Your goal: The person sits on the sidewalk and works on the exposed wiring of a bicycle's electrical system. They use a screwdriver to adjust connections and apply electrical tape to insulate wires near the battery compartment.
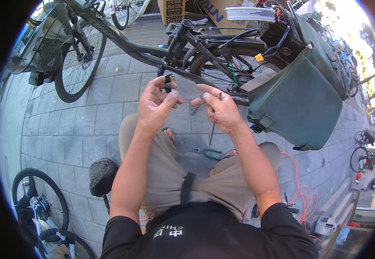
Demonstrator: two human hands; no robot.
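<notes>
My left hand [156, 103] pinches a small black round part [168, 83] with a brass-coloured inside; I cannot tell exactly what it is. A short red tip [185, 102] sticks out by its lower fingers. To its right, my right hand [220, 105] holds a thin dark rod [212, 134] that slants down below the palm. A blurred grey piece [198, 108] shows at that hand's fingertips. Both hands are apart, in front of the black bicycle frame [174, 48]. On the paving between my feet lie pliers with green handles [208, 152].
A green pannier bag [297, 97] hangs at the bicycle's rear, near loose wires and a yellow connector [259, 57]. A leopard-print saddle [102, 176] stands left of me. An orange cable [301, 197] coils at right. Cardboard boxes [171, 11] stand behind the frame.
</notes>
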